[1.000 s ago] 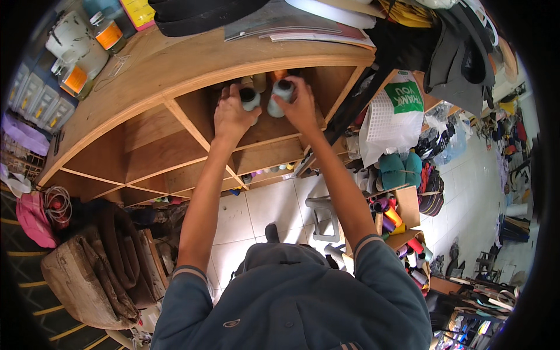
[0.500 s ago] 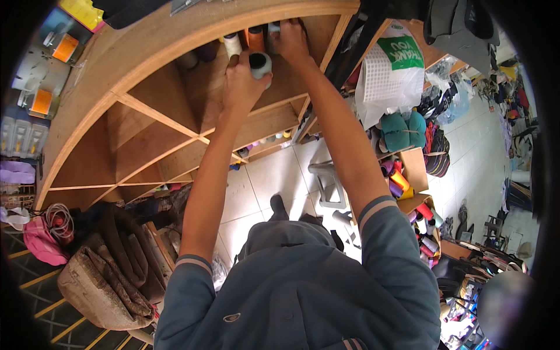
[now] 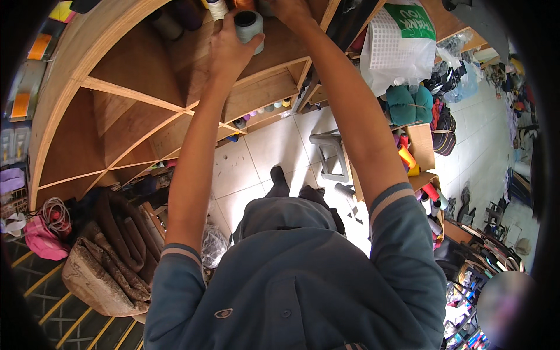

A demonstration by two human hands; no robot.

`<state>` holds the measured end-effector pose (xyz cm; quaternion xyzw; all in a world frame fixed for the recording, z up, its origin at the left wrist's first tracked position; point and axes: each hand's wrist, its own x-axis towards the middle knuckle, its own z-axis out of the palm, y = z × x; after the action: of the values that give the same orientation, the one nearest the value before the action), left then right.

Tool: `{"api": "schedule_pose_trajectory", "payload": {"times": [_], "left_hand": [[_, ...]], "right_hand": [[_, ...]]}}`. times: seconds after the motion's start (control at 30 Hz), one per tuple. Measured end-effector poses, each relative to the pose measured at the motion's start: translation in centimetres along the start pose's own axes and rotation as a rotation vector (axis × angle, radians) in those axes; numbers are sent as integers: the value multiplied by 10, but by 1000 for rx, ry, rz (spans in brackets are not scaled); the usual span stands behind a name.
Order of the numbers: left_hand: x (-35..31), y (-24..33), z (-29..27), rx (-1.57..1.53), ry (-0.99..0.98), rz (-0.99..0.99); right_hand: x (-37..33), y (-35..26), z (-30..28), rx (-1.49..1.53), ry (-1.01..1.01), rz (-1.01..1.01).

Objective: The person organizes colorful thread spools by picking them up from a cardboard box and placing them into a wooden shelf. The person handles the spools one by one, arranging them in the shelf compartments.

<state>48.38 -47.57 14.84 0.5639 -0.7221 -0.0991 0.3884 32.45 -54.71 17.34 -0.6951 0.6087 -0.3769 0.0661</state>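
My left hand (image 3: pixel 229 52) is wrapped round a pale grey thread cone (image 3: pixel 251 39), its dark hollow end facing up toward me. It holds the cone at the opening of a wooden shelf compartment. At the upper edge of the picture my right hand (image 3: pixel 291 10) reaches into the same compartment, closed against another grey thread cone (image 3: pixel 265 7); its fingertips are partly cut off. Between the hands stands an orange thread cone (image 3: pixel 244 4). A cream thread cone (image 3: pixel 217 9) is just left of it, close to my left fingers.
The curved wooden shelf (image 3: pixel 134 93) has several compartments. Darker cones (image 3: pixel 185 14) stand deeper inside. On the right hang a white plastic bag (image 3: pixel 396 49) and teal bundles (image 3: pixel 408 105), above a cardboard box (image 3: pixel 421 146) of coloured cones. A grey stool (image 3: pixel 329 154) stands on the tiled floor.
The view has shifted, so shelf and hands sit higher in the picture. My left hand still holds its grey cone; my right hand stays at the other one, now partly out of view.
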Motion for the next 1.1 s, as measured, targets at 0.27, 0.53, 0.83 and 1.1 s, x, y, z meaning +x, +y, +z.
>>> {"api": "schedule_pose_trajectory", "payload": {"times": [0.27,0.53,0.83,1.1], "left_hand": [[0,10,-8,-42,46,118],[33,-14,-21,-73,321,151],[82,-50,-9,230,-64,-173],[59,-46,-36,171,86,-232]], "right_hand": [[12,0,8,-130,198,-140],[57,-32,9,-40,-59,-256],[58,-32,44,-77,-163,-203],[56,-27,39,-79,-196,-177]]}}
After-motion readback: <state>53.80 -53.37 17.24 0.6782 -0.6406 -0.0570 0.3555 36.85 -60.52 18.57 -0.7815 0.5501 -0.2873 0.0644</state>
